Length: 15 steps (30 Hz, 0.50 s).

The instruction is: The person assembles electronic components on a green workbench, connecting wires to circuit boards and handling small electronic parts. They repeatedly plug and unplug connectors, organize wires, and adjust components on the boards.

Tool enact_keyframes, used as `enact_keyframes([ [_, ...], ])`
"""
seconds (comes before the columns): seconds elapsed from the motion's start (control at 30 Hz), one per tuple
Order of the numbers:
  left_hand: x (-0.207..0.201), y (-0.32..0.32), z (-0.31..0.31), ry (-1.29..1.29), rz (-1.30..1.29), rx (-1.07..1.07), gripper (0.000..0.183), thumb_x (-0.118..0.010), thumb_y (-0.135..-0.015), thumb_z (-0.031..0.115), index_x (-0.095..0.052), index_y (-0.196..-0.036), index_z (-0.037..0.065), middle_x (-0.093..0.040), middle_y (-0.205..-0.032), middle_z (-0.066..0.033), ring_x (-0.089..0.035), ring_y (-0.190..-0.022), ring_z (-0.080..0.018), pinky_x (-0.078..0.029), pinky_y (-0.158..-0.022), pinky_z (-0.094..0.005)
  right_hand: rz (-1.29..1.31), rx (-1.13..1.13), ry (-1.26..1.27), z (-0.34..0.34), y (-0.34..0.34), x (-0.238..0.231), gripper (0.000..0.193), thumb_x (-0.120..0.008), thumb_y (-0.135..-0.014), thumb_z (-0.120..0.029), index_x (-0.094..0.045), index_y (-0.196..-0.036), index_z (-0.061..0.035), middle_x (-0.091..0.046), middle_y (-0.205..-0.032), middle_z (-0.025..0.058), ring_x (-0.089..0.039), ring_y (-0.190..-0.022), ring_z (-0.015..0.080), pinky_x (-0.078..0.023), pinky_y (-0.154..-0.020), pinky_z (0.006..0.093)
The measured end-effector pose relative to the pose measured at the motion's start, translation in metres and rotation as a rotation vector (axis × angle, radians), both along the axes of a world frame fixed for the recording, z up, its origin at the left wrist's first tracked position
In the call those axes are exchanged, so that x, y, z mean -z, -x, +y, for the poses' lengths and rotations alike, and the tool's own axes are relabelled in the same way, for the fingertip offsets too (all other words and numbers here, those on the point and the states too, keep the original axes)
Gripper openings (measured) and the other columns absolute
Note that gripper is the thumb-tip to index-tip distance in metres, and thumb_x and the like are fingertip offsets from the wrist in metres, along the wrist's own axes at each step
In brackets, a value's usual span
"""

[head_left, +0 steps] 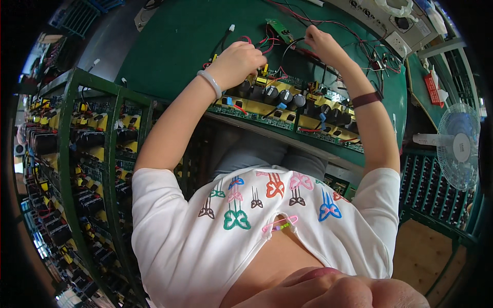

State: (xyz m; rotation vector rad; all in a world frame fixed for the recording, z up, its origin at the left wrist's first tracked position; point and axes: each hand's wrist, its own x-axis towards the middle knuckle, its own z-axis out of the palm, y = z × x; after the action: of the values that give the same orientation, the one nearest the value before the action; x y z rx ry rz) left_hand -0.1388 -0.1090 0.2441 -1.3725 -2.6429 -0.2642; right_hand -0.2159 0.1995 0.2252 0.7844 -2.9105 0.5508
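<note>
A populated circuit board (281, 123) with black capacitors, yellow parts and short wires lies along the near edge of the green table mat. Over its far left part my left hand (237, 62) is closed with curled fingers; what they hold, if anything, is hidden. A similar circuit board (328, 134) sits just to the right. Farther back, my right hand (323, 46) pinches a thin black cable (288, 48) that arcs down toward the first board. Between the hands lies a small green circuit board (279, 31) with red and black wires around it.
A grey instrument box (380, 20) with knobs stands at the back right, above tangled wires (367, 54). To my left rises a green rack (92, 123) filled with boards. At right are a white fan (459, 146) and another rack (431, 187). A white connector (231, 27) lies on the mat.
</note>
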Motion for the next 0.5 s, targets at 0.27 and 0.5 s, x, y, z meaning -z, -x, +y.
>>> enact_keyframes([
  [0.27, 0.007, 0.006, 0.012, 0.098, 0.191, 0.14, 0.018, -0.067, -0.079, 0.01, -0.074, -0.095, 0.012, -0.063, -0.084, -0.0012, -0.061, -0.091, -0.0199, -0.048, -0.09, -0.0347, 0.093, -0.067, -0.146, 0.02, -0.014, -0.002, 0.018, -0.05, -0.101, -0.018, -0.049, -0.107, -0.0009, -0.062, -0.101, 0.022, -0.059, -0.098, 0.0439, -0.048, -0.082, 0.049],
  [0.5, -0.014, 0.011, 0.014, 0.081, 0.307, 0.227, 0.018, -0.067, -0.071, 0.011, -0.073, -0.088, 0.011, -0.06, -0.083, -0.0012, -0.06, -0.091, -0.0213, -0.049, -0.088, -0.0348, 0.046, -0.013, -0.217, 0.001, -0.023, -0.019, 0.02, -0.053, -0.1, -0.022, -0.049, -0.111, -0.0058, -0.063, -0.103, 0.0196, -0.06, -0.098, 0.0429, -0.048, -0.08, 0.0491],
])
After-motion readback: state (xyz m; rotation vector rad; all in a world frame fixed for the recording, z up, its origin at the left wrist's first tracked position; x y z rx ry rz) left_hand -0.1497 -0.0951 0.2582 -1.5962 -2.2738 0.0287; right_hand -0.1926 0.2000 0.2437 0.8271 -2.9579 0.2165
